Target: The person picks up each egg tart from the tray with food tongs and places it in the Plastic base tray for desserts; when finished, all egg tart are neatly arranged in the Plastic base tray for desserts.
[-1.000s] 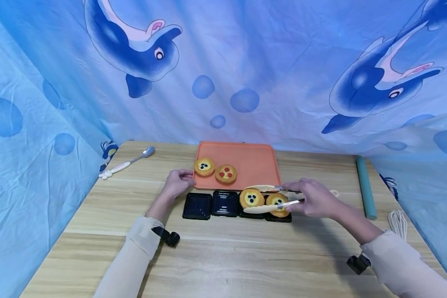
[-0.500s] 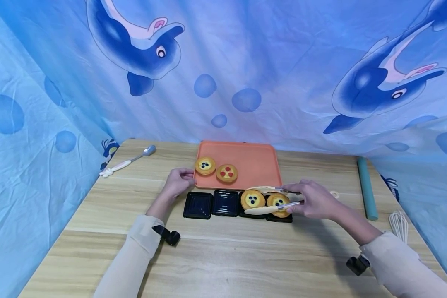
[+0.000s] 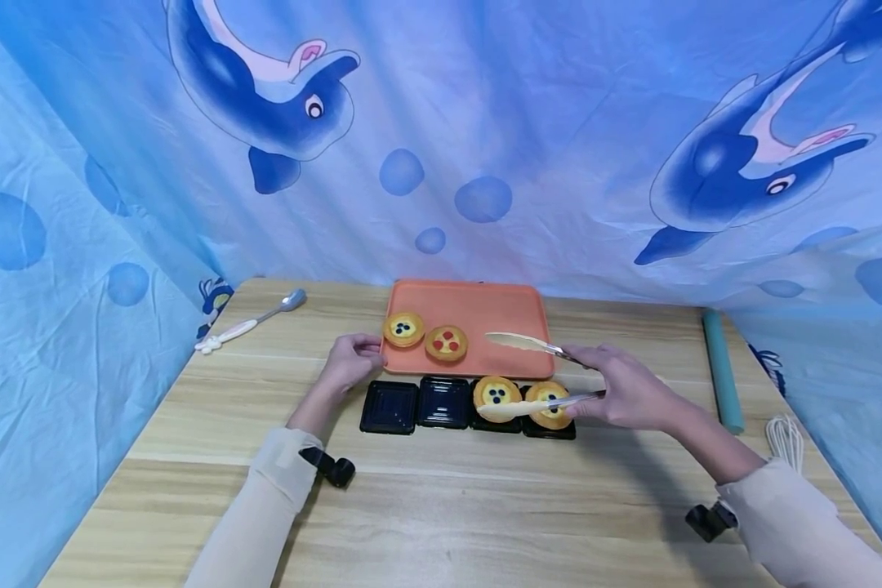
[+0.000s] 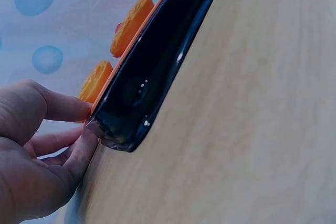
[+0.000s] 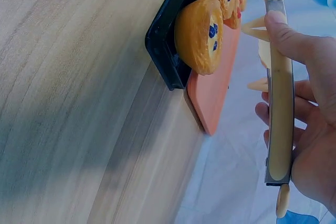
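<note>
One arm of the tongs is partly hiding two blue-dotted tarts, which are sitting in the right-hand black boxes. The right hand is holding the tongs spread wide; the left hand is pinching and covering a corner of the orange tray. Open wood is stretching before the boxes, the table's near edge falling outside the head view.

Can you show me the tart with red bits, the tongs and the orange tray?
Tart with red bits (image 3: pixel 447 344): head view, middle of its top.
Tongs (image 5: pixel 282 108): right wrist view, on the handle.
Orange tray (image 3: pixel 488 310): head view, bare inside.
</note>
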A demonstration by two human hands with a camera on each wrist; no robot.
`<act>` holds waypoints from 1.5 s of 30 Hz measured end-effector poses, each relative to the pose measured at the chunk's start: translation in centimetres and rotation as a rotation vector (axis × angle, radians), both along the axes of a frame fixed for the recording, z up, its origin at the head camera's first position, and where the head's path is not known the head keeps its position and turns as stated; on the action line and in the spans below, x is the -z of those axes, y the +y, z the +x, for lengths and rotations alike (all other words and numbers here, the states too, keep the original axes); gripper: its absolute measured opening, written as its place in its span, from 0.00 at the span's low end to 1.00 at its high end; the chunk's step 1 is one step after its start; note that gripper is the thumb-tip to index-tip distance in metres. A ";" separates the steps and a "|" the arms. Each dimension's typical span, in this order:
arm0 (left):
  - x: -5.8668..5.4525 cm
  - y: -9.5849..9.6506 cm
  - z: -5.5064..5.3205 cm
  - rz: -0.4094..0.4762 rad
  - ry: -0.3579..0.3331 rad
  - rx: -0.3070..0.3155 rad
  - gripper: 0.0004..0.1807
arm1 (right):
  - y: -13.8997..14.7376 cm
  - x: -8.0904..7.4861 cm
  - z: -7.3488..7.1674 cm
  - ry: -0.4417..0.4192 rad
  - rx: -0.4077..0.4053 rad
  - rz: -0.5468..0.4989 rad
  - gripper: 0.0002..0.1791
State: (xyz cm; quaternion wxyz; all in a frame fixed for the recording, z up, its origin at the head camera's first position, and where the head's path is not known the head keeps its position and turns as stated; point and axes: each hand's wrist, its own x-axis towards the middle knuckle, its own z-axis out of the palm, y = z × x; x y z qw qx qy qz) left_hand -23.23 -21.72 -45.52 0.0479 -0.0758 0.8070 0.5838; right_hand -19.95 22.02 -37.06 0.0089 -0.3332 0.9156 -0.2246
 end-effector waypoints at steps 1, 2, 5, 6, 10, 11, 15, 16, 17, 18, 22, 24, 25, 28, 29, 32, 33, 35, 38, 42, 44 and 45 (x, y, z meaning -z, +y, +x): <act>0.0 0.0 0.0 -0.001 0.002 0.000 0.24 | 0.0 0.0 0.0 -0.005 0.001 -0.003 0.49; 0.1 -0.1 0.0 -0.001 0.004 0.002 0.24 | 0.0 0.0 -0.1 -0.007 0.003 -0.001 0.49; 0.3 -0.1 0.0 -0.002 0.011 0.007 0.24 | 0.1 -0.3 -0.4 0.004 -0.004 0.000 0.50; 0.4 -0.2 0.0 -0.002 0.013 0.007 0.24 | 0.0 -0.5 -0.6 0.011 -0.010 0.000 0.50; 0.6 -0.3 0.1 -0.002 0.011 0.006 0.24 | -0.6 -1.4 -1.5 0.045 -0.029 -0.005 0.49; 0.6 -0.4 0.2 0.000 0.009 0.005 0.24 | -0.9 -1.6 -1.7 0.049 -0.031 -0.006 0.49; 0.7 -1.0 0.4 -0.002 0.006 0.001 0.25 | -2.5 -1.9 -2.8 0.065 -0.041 -0.005 0.49; 0.7 -1.1 0.5 -0.003 0.009 0.000 0.25 | -3.0 -1.9 -3.1 0.062 -0.047 -0.006 0.48; 0.7 -1.3 0.5 -0.006 0.013 -0.004 0.25 | -3.5 -1.8 -3.5 0.059 -0.054 -0.009 0.48; 0.6 -1.5 0.6 -0.009 0.015 -0.011 0.25 | -4.1 -1.7 -3.8 0.059 -0.065 -0.010 0.48; 0.7 -1.8 0.8 -0.014 0.019 -0.025 0.25 | -6.2 -0.5 -5.2 0.028 -0.110 -0.011 0.45; 0.7 -1.7 0.8 -0.007 0.017 -0.027 0.25 | -6.9 0.2 -5.7 0.009 -0.122 -0.007 0.45; 0.8 -1.6 0.8 -0.003 0.017 -0.022 0.25 | -7.2 0.6 -6.0 -0.001 -0.123 -0.007 0.45; 0.7 -1.1 0.7 0.017 0.018 -0.006 0.25 | -7.5 1.4 -6.5 -0.023 -0.108 -0.020 0.44; 0.7 -0.9 0.6 0.026 0.018 -0.006 0.25 | -7.6 1.6 -6.7 -0.026 -0.096 -0.024 0.44; 0.7 -0.4 0.4 0.038 0.021 0.000 0.24 | -7.6 2.1 -7.3 -0.041 -0.071 -0.029 0.43; 0.6 -0.3 0.3 0.040 0.020 0.000 0.24 | -7.6 2.2 -7.4 -0.049 -0.064 -0.026 0.43; 0.6 -0.2 0.2 0.040 0.021 -0.002 0.24 | -7.6 2.4 -7.7 -0.053 -0.049 -0.015 0.42; 0.5 -0.1 0.2 0.043 0.021 -0.003 0.24 | -7.8 2.6 -8.0 -0.048 -0.045 0.001 0.40; 0.5 -0.1 0.1 0.051 0.024 -0.004 0.24 | -8.0 3.0 -8.2 -0.035 -0.044 0.016 0.38; 0.5 -0.1 0.1 0.051 0.024 -0.002 0.24 | -8.1 3.1 -8.2 -0.035 -0.040 0.018 0.36; 0.5 -0.1 0.1 0.049 0.026 -0.001 0.24 | -8.1 3.2 -8.2 -0.035 -0.039 0.019 0.35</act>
